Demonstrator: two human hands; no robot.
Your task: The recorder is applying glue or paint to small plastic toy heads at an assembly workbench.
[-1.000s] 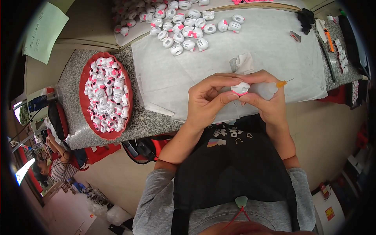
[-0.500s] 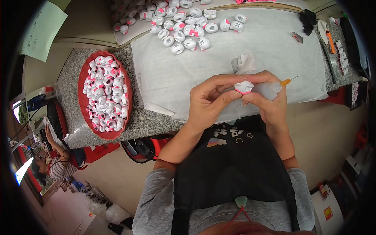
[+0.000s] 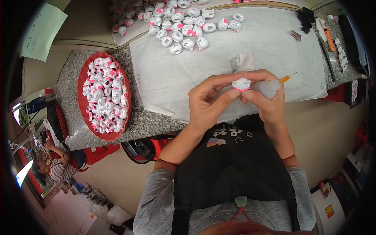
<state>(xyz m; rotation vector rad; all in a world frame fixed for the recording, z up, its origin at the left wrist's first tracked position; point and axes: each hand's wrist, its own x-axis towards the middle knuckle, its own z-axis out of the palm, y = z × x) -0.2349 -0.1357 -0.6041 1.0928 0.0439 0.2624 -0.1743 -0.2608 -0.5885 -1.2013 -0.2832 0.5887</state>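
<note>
Between the fingertips of my left hand [image 3: 205, 103] and my right hand [image 3: 270, 107] is a small white plastic figure head [image 3: 241, 84] with a pink lower edge. Both thumbs press on its near side, and the index fingers meet behind it. My right hand also keeps a translucent squeeze bottle [image 3: 269, 89] tucked in its palm. The bottle's orange needle tip [image 3: 284, 79] points up and to the right. A crumpled white cloth [image 3: 245, 62] lies on the paper sheet [image 3: 188, 78] just beyond my fingers.
At left, a red scalloped tray [image 3: 81, 88] is heaped with similar white and pink pieces. More loose pieces [image 3: 177, 36] lie at the back. Toward the right are a small blade-like tool [image 3: 295, 35], a black crumpled item [image 3: 306, 18] and an orange cutter [image 3: 329, 40]. Another person [image 3: 58, 164] sits far left.
The figure head has tilted slightly in my fingers, showing more of its face with the pink edge toward me. Both hands stay in nearly the same place. The other person's arm has shifted.
</note>
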